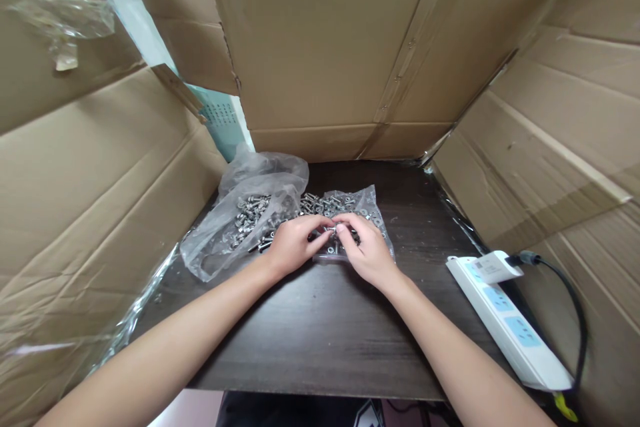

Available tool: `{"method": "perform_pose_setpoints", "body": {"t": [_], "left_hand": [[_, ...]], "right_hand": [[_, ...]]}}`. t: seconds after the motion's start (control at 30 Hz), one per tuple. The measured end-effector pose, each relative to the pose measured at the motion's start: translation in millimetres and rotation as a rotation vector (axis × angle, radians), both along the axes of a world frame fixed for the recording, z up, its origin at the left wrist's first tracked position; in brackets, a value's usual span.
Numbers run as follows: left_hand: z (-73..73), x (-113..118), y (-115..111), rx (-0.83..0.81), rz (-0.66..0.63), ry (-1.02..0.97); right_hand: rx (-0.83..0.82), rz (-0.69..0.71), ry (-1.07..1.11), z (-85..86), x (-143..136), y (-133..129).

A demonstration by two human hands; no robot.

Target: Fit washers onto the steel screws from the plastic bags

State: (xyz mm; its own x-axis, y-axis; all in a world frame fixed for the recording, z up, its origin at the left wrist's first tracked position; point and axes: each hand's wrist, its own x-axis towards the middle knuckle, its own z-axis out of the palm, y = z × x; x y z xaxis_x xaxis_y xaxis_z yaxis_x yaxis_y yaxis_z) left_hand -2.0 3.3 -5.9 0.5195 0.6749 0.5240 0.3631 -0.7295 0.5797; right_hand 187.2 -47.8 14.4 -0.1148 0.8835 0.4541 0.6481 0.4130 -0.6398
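Over the pile of hardware, my left hand [297, 241] and my right hand [366, 248] meet, fingertips almost touching. Thumbs and forefingers of both pinch a small silvery bolt [331, 230]; whether a nut or washer sits on it is too small to tell. Under and behind the hands, a clear plastic bag [367, 199] lies flat with loose bolts [320, 202], nuts and washers on it. To the left of my left hand is a larger crumpled plastic bag [265, 170], with many metal bolts [250, 210] in its opening.
The dark wooden table [320, 333] is walled by cardboard [330, 40] at the back and both sides. A white power strip [515, 327] lies along the right, with a white adapter [495, 267] and black cable [575, 293]. A printed sheet [220, 113] shows through a gap at back left.
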Motion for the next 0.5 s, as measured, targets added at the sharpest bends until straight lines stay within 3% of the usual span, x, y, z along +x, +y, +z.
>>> {"method": "perform_pose_setpoints", "body": {"t": [0.5], "left_hand": [[3.5,-0.9,-1.1,0.024,-0.01,-0.016]], "right_hand": [[0.013,-0.012,0.022,-2.2,-1.6,-1.3]]}}
